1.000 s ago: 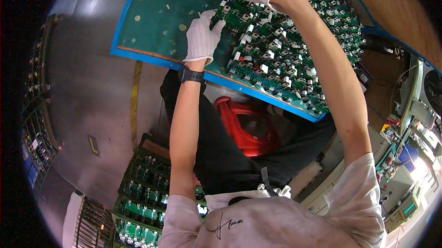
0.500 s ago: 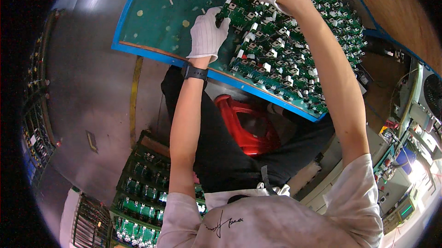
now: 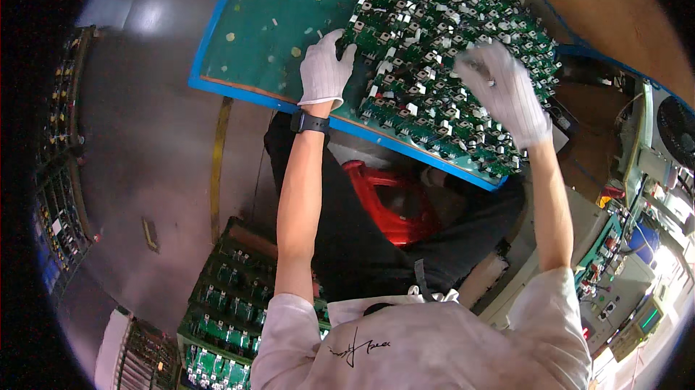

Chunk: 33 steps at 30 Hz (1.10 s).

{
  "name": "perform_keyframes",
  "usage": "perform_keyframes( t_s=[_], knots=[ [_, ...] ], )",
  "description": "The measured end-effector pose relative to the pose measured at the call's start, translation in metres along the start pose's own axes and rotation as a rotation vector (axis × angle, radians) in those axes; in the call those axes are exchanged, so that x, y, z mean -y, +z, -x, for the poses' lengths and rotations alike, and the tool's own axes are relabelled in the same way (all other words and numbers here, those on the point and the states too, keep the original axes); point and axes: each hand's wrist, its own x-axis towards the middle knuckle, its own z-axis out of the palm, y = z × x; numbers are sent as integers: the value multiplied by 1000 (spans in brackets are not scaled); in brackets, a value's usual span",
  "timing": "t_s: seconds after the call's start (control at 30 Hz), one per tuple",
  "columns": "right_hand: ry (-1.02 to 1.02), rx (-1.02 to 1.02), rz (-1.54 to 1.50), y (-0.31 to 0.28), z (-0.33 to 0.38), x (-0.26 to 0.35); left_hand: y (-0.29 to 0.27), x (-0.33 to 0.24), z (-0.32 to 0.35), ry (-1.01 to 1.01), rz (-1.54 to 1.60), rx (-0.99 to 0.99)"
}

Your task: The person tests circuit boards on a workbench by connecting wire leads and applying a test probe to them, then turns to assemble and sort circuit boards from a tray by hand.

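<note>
On the desk's [image 3: 239, 49] near edge, left hand [image 3: 326, 71] fingers press flat on boards [image 3: 434, 49]; right hand [image 3: 510, 93], blurred, grip unclear — lift boards by edges.

Small green circuit boards [image 3: 441, 64] with white and black components, packed in tight rows, lying flat over right part of green blue-edged desk [image 3: 275, 21]. One board at pile's left edge [image 3: 360, 34], tilted, under gloved fingertips.

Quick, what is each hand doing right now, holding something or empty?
Left hand: fingers curled on the edge of the circuit boards, a firm grip cannot be told.
Right hand: blurred, over the boards; open or closed cannot be told.
</note>
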Motion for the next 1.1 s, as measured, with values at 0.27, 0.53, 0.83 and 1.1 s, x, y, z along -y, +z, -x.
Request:
perform_keyframes(
  t_s=[0.27,0.53,0.83,1.1],
  knots=[
    [251,267,-179,9,235,38,12,7,2,44,-55,-70],
    [519,300,-296,46,350,85,26,6,1,90,-57,-184],
    [458,226,-241,51,366,91,25,2,2,41,-75,-145],
    [570,280,-243,42,384,113,8,-2,12,-9,108,-140]
  ],
)
